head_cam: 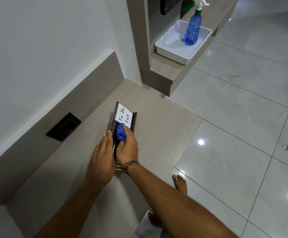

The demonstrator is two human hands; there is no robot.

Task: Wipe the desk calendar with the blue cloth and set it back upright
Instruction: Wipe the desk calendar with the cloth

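On the grey worktop (pixel 157 134), near the wall with the black socket (pixel 63 127), the desk calendar (pixel 133 122) lies flat, its dark face up and a white card reading "To Do List" at its far end. Month names show in small print along its left edge, and a gold grid peeks out near the right wrist. The right hand (pixel 127 146) rests on the middle of the calendar, its grip closed around the bunched blue cloth (pixel 121 134), which is pressed against the dark surface just below the white card. The left hand (pixel 102 162) lies just beside it on the calendar's left edge, fingers spread flat and holding nothing, steadying the edge. A dark band circles the right wrist. Well apart, on a raised shelf (pixel 163 69), a blue spray bottle (pixel 193 30) stands upright in a white tray (pixel 167 48).
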